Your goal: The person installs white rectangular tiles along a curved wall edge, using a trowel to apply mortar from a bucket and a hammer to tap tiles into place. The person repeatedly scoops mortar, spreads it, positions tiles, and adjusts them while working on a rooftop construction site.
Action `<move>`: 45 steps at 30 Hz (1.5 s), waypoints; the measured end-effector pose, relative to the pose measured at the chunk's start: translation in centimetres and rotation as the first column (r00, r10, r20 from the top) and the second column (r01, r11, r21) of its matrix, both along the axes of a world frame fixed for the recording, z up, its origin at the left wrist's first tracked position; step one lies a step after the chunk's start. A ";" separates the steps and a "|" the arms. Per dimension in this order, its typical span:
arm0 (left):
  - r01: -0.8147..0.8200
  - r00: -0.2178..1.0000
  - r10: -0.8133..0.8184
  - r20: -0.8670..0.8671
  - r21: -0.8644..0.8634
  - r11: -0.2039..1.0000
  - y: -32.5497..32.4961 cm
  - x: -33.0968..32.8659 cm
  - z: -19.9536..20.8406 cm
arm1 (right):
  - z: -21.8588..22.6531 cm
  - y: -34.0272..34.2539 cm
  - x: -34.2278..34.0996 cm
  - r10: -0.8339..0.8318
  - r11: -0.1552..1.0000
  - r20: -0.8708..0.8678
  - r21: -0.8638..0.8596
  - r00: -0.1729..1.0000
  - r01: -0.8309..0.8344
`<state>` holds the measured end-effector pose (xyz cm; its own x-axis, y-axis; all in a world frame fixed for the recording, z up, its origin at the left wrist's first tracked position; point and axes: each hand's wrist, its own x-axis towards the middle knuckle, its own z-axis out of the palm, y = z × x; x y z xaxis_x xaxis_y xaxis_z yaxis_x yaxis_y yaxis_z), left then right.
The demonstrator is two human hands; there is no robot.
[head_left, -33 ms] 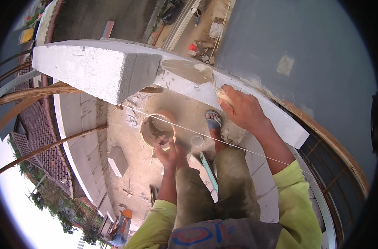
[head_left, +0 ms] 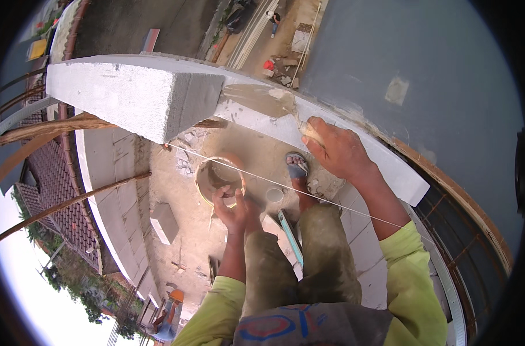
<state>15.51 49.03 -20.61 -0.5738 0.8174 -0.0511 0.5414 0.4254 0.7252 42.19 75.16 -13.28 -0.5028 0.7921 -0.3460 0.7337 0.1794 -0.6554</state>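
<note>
My right hand (head_left: 340, 149) is closed round the pale wooden handle of a trowel (head_left: 312, 134), at the top of a white block wall (head_left: 389, 173). The trowel's metal neck points left into grey-brown mortar (head_left: 256, 99), where I cannot tell blade from mortar. Left of this patch, a large white block (head_left: 130, 92) sits on the wall. Lower down, my left hand (head_left: 232, 214) is open with its fingers apart and slightly bent, in front of a round bucket (head_left: 242, 173). The bucket has a yellowish rim and some grey material inside.
A taut white string (head_left: 262, 177) crosses between the block and my right arm. Wooden poles (head_left: 60, 128) stick in from the left. A loose white block (head_left: 165, 224) and a teal-edged tool (head_left: 290, 237) lie below. Far beneath, a person (head_left: 273, 22) stands outside the wall.
</note>
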 end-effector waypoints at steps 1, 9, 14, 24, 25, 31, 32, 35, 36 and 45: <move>-0.012 1.000 0.011 0.023 0.049 0.999 1.7 0.5 1.0 | 0.7 0.4 0.0 0.005 1.000 -0.016 -0.004 1.000 -0.005; 0.312 0.936 -0.238 -0.260 0.295 0.903 12.9 1.6 5.9 | 1.0 -1.2 -0.3 -0.024 0.996 -0.029 -0.088 0.999 0.021; 0.469 0.830 -0.377 -0.411 0.146 0.871 18.1 3.5 5.6 | 0.9 -0.4 -0.5 -0.204 0.979 -0.103 -0.021 0.974 0.203; 0.434 0.839 -0.376 -0.394 0.069 0.898 20.9 4.8 1.6 | 2.2 -0.3 1.1 -0.280 0.960 -0.082 -0.040 0.956 0.278; 0.433 0.842 -0.368 -0.394 0.088 0.897 20.6 4.7 1.8 | 2.5 0.0 1.2 -0.290 0.956 -0.077 -0.060 0.954 0.286; 0.287 0.862 -0.357 -0.360 -0.234 0.929 9.0 1.7 1.3 | 3.3 -0.9 0.9 -0.313 0.936 0.045 -0.153 0.949 0.316; 0.250 0.878 -0.356 -0.319 -0.327 0.911 5.4 1.0 0.9 | 3.9 -0.9 0.8 -0.324 0.926 0.062 -0.184 0.944 0.330; 0.131 0.913 -0.316 -0.256 -0.551 0.824 -4.4 -0.3 0.7 | 5.6 -1.3 1.2 -0.383 0.886 0.139 -0.225 0.913 0.406; 0.108 0.930 -0.285 -0.231 -0.570 0.814 -6.4 -0.5 1.5 | 5.6 -1.8 1.5 -0.383 0.892 0.128 -0.207 0.915 0.402; 0.143 0.952 -0.221 -0.211 -0.329 0.934 -4.6 -5.7 4.0 | 6.3 -6.4 -1.3 -0.270 0.871 0.279 -0.338 0.922 0.357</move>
<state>9.78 44.40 -16.60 -0.4429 0.8753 -0.1944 0.7721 0.4825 0.4136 40.91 68.75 -7.01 -0.1281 0.6833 -0.7188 0.8394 -0.3113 -0.4455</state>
